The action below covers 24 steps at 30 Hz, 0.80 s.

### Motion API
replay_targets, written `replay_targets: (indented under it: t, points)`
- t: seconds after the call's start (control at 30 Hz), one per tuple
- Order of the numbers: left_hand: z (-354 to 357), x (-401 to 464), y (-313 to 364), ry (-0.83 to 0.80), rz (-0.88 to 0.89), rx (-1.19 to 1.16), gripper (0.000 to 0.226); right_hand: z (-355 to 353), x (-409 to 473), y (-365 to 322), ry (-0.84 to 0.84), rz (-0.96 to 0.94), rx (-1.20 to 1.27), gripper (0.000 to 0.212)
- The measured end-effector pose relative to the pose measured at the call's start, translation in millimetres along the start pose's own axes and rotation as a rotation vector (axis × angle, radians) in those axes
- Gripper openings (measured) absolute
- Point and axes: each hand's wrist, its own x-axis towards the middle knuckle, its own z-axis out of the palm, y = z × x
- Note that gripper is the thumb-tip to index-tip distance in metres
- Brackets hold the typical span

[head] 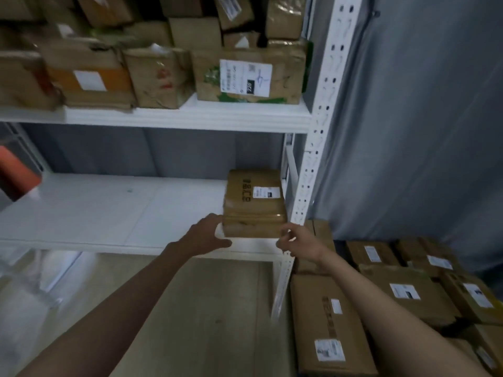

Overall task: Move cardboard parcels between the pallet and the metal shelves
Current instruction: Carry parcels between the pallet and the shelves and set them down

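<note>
A taped cardboard parcel [254, 204] with a small white label sits on the lower white metal shelf [109, 213], at its right end beside the perforated upright [321, 126]. My left hand [208, 236] is spread beside the parcel's front left corner, fingers near or just touching it. At the front right corner my right hand [298, 243] hovers with fingers loosely curled and holds nothing. Several labelled parcels [402, 292] are stacked low at the right; the pallet under them is hidden.
The upper shelf [187, 115] is packed with several worn parcels [249, 74]. A grey wall [422, 118] rises at the right. An orange object [16, 175] shows at the left edge. Beige floor [206, 317] lies below the shelf.
</note>
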Motion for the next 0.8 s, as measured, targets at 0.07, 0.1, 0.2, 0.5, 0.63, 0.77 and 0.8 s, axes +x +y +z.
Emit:
replay_targets:
  t: [0.07, 0.1, 0.2, 0.5, 0.63, 0.77, 0.8]
  points:
    - [-34.0, 3.3, -5.0, 0.042, 0.041, 0.01, 0.066, 0.6, 15.9, -35.8, 0.025, -0.068, -0.031, 0.031]
    - [-50.5, 4.4, -8.6, 0.065, 0.062, 0.017, 0.064, 1.3, 24.0, -54.6, 0.044, -0.1, -0.044, 0.031]
    - [-98.9, 8.0, -18.5, 0.123, 0.102, 0.042, 0.061, 5.9, 42.8, -109.3, 0.119, -0.164, -0.026, 0.03]
    - [-215.7, 19.8, -29.4, 0.274, 0.25, 0.067, 0.054, 17.1, 74.0, -222.4, 0.261, -0.315, 0.075, 0.026]
    - [-255.0, 26.3, -28.4, 0.382, 0.266, -0.004, 0.05, 16.0, 87.1, -261.5, 0.321, -0.363, 0.086, 0.024]
    - [-285.4, 34.9, -22.6, 0.527, 0.266, -0.032, 0.059, 10.7, 103.9, -292.2, 0.346, -0.398, 0.13, 0.03]
    - [-291.0, 37.2, -20.7, 0.563, 0.263, -0.031, 0.062, 9.4, 108.7, -298.7, 0.343, -0.407, 0.141, 0.036]
